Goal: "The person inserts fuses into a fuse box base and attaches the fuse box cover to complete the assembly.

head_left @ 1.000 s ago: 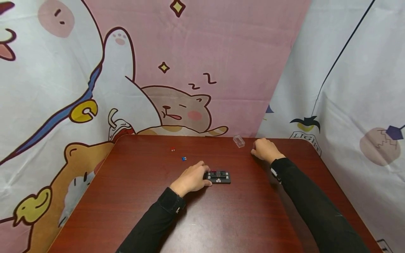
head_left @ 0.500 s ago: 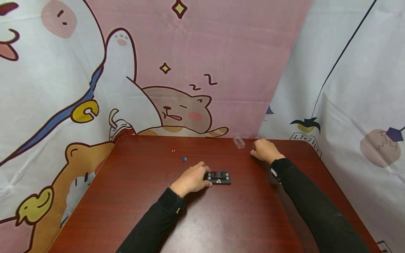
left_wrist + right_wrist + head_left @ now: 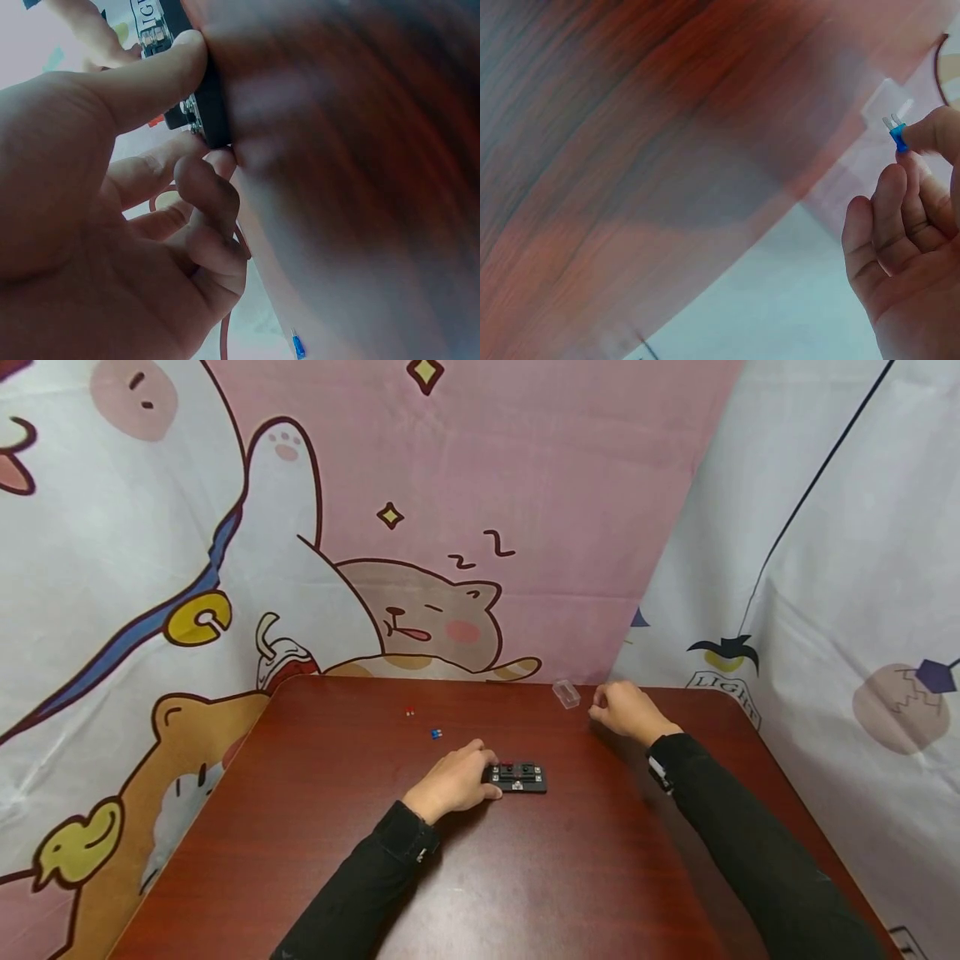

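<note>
My left hand (image 3: 452, 782) grips the left end of a black block (image 3: 519, 778) with metal terminals; in the left wrist view the thumb lies across the block (image 3: 216, 112) and the fingers curl at its end. At the right, my right hand (image 3: 630, 713) pinches a small blue two-pronged piece (image 3: 898, 138) between thumb and index finger, its prongs pointing away from the palm. Left of the block, another blue piece (image 3: 437, 734) and a small red piece (image 3: 409, 712) lie on the table.
A small clear plastic box (image 3: 566, 694) stands near the table's back edge, left of my right hand. Behind the brown table (image 3: 480, 877) hangs a cloth printed with cartoon animals (image 3: 442, 618).
My right hand has shifted slightly to the left, and its thumb and fingertips show more plainly. The left hand and the black block have stayed in place.
</note>
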Demonstrator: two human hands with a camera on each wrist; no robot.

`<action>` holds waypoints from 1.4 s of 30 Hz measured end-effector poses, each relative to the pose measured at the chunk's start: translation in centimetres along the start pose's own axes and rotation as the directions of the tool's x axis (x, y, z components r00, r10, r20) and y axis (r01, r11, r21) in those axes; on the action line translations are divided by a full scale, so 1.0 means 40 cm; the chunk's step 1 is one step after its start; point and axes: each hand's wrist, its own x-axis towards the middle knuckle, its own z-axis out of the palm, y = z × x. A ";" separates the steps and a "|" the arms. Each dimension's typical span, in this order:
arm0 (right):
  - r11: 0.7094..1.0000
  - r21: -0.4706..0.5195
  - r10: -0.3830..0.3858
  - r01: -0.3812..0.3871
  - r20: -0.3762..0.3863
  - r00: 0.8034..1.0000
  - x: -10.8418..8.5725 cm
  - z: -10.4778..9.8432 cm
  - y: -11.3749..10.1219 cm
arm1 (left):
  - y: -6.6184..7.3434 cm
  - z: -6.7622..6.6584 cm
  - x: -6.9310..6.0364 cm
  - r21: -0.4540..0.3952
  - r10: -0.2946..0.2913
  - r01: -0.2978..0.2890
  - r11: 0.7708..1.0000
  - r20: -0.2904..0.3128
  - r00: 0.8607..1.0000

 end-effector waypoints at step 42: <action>0.917 -0.010 -0.395 0.399 0.124 0.910 -0.106 0.025 -0.302 | 0.001 -0.004 0.002 0.017 0.025 -0.025 1.000 -0.017 1.000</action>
